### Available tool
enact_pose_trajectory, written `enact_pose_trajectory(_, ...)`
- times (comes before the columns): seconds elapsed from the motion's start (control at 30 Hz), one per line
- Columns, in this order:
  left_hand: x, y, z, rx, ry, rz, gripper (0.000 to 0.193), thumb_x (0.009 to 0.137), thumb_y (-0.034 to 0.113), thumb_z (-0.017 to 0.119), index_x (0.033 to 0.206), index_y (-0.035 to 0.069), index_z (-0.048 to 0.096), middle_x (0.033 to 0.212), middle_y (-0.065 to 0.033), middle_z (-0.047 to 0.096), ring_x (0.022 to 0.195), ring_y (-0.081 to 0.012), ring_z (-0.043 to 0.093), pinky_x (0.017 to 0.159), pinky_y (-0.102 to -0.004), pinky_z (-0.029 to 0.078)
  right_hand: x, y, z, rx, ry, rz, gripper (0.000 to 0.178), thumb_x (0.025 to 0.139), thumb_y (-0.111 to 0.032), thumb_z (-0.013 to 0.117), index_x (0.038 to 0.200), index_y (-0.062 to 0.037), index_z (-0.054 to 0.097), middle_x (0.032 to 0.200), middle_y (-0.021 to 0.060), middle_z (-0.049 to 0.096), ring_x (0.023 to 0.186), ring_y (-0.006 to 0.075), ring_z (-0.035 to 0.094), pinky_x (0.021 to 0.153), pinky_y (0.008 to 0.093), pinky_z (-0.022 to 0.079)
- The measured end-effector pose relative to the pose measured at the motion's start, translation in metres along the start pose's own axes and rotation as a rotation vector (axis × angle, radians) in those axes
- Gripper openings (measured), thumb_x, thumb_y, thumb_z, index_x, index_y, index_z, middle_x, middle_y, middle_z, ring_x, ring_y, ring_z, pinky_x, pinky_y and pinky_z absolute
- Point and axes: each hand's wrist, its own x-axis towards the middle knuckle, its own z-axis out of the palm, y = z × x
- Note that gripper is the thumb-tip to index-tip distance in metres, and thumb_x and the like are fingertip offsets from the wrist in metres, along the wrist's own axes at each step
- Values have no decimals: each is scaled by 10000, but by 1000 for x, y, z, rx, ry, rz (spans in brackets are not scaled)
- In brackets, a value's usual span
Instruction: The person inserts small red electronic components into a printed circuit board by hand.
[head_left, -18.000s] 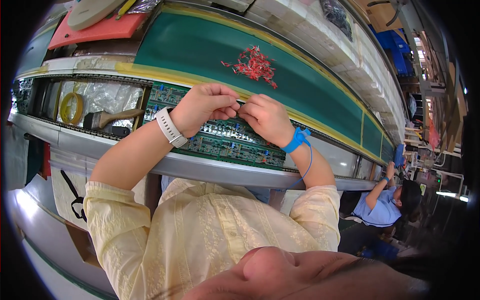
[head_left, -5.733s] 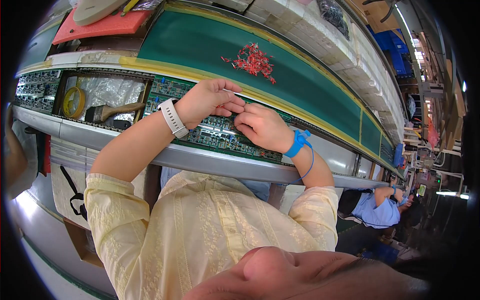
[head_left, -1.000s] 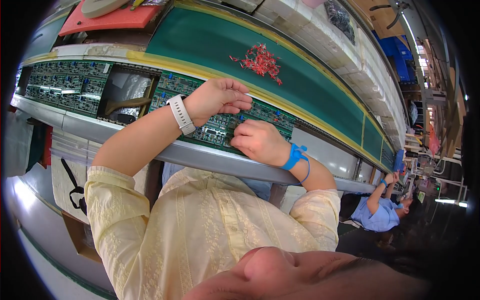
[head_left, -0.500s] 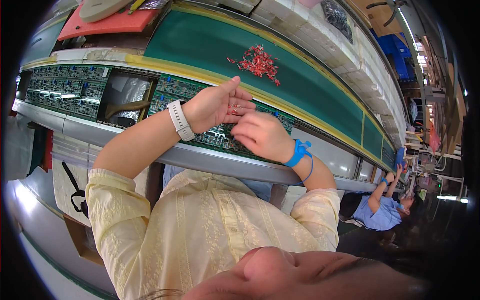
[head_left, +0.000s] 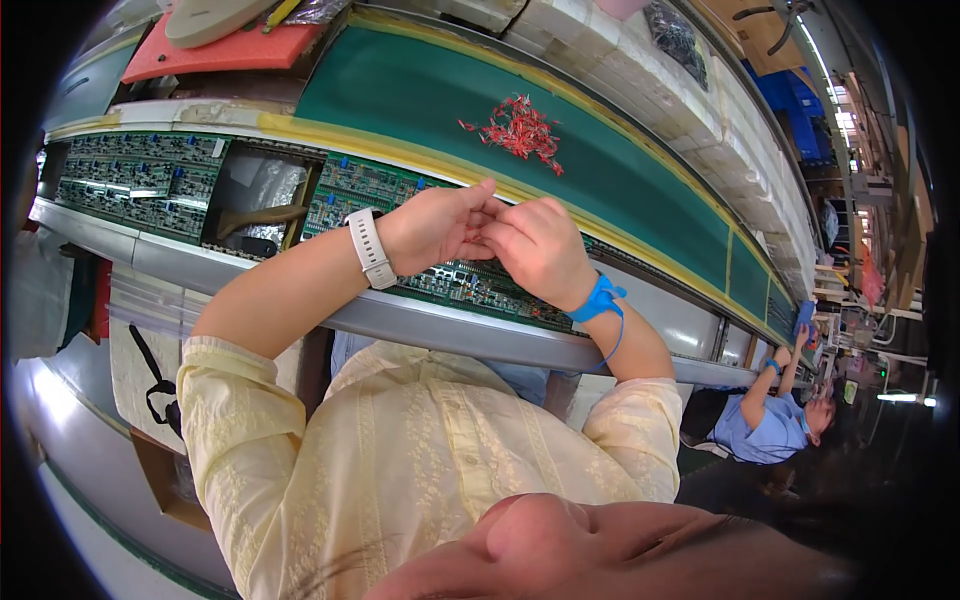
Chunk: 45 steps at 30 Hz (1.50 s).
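My left hand is half curled, palm up, with small red wire-leaded components cradled in its fingers. Only a trace of red shows there, as the right hand hides most of it. My right hand meets those fingertips, its own fingers pinched together; what lies between them is hidden. Both hands are above a green circuit board filled with small parts, lying in a metal-edged track. Beyond the hands, a loose pile of red components with thin leads rests on the green work surface.
Further circuit boards lie in the track at left, beside a gap with clear plastic. A metal rail runs along the near side. White foam blocks line the far side. Red foam sits far left. A co-worker works at far right.
My right hand has risen slightly and closed in on the left fingertips. The left fingers have curled more, covering the red components that showed before.
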Motion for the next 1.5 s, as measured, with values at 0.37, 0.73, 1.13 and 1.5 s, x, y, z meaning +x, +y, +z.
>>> enact_pose_trajectory(0.37,-3,3,3,389,101,52,137,887,145,532,938,18,530,865,-71,617,738,-132,632,644,-213,514,2,5,-15,20,85,127,160,659,-46,696,783,-69,597,758,53,554,684,240,537,627,342,417)
enact_pose_trajectory(0.73,-6,7,6,347,102,67,155,887,176,535,942,32,544,865,-71,613,755,-132,622,663,-228,504,-3,1,-22,466,90,430,107,723,1,645,806,-45,596,798,76,560,713,223,546,630,306,450)
enact_pose_trajectory(1.13,-3,8,-2,277,176,96,202,899,222,528,1004,50,538,905,-44,597,791,-101,583,711,-228,486,-10,-11,-10,484,-379,194,47,726,-70,603,766,-64,581,778,72,548,745,258,549,651,355,455)
enact_pose_trajectory(1.5,-3,9,0,283,189,94,202,900,220,526,1003,47,539,909,-46,593,789,-99,575,711,-226,481,-9,-14,-4,440,-412,140,45,715,-65,612,751,-71,587,744,67,539,729,255,546,635,353,447)
